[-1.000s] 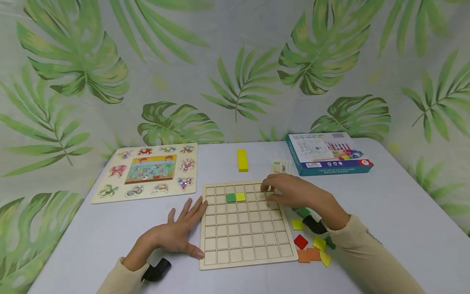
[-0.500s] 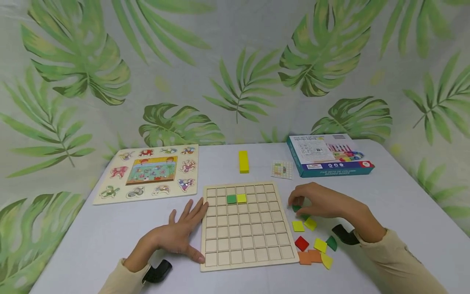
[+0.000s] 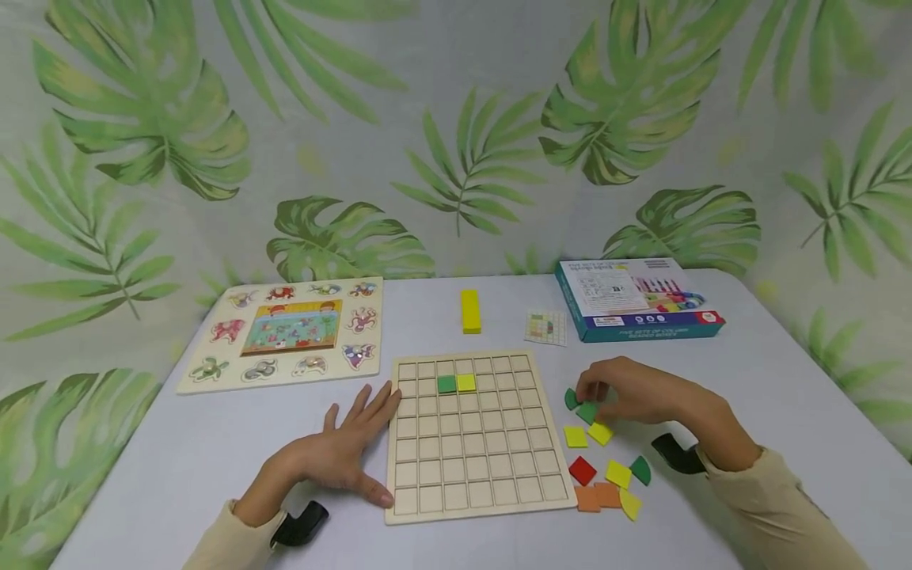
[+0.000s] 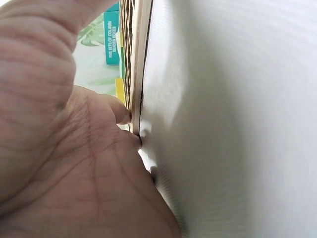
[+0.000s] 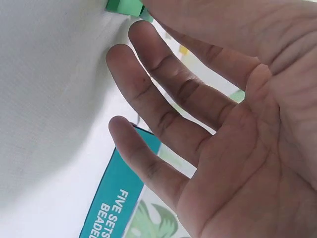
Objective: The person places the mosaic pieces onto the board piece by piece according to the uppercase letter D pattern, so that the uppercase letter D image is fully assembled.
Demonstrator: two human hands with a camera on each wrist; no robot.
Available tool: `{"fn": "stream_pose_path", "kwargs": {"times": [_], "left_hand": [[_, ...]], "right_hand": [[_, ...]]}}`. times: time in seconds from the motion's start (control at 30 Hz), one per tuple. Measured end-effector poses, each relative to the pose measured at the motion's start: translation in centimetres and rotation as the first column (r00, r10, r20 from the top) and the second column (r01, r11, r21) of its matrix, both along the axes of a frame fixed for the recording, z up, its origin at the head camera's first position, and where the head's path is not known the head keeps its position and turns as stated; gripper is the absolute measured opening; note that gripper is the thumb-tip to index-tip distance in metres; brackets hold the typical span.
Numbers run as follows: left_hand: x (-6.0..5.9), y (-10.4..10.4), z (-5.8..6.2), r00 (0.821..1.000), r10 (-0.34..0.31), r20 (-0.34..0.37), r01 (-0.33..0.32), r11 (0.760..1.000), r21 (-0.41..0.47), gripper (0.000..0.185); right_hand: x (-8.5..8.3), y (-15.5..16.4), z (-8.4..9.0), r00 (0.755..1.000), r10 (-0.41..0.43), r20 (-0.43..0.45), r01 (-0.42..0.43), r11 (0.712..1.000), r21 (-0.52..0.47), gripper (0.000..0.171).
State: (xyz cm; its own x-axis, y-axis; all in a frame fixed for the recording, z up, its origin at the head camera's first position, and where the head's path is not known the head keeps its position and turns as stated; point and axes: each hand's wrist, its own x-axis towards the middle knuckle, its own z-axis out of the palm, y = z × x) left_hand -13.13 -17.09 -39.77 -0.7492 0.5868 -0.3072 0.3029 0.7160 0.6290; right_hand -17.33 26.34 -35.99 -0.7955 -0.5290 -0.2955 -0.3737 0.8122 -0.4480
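Note:
A wooden grid board (image 3: 481, 437) lies in the middle of the table in the head view. A green square tile (image 3: 446, 384) and a yellow square tile (image 3: 466, 382) sit side by side in its upper cells. My left hand (image 3: 338, 451) rests along the board's left edge, fingers spread and thumb at the lower corner. My right hand (image 3: 634, 393) is right of the board, its bent fingertips close over a green quarter-round tile (image 3: 587, 412). Another green quarter-round tile (image 3: 571, 398) lies just left of those fingertips. In the right wrist view a green tile (image 5: 124, 6) shows past the loosely curved fingers.
Loose tiles right of the board include yellow squares (image 3: 575, 437), a red square (image 3: 583, 471) and orange ones (image 3: 587, 499). Behind stand a yellow block (image 3: 470, 311), a pattern card (image 3: 545, 327) and a teal box (image 3: 637, 301). An animal puzzle board (image 3: 285, 332) lies back left.
My right hand has moved from over the board's upper right cells to the green tiles beside it, uncovering the pattern card and loose tiles. My left hand keeps its place.

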Motion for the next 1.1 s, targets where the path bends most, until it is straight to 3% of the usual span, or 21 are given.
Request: {"fn": "stream_pose_path", "kwargs": {"times": [0.77, 1.1], "left_hand": [[0.0, 0.05, 0.0, 1.0, -0.002, -0.004, 0.002, 1.0, -0.013, 0.137], [0.0, 0.05, -0.42, 1.0, 0.0, -0.002, 0.0, 1.0, -0.008, 0.137]], "right_hand": [[-0.12, 0.09, -0.2, 1.0, -0.004, -0.006, 0.004, 1.0, -0.007, 0.02], [-0.23, 0.44, -0.27, 0.998, 0.049, -0.029, -0.05, 0.998, -0.028, 0.02]]}}
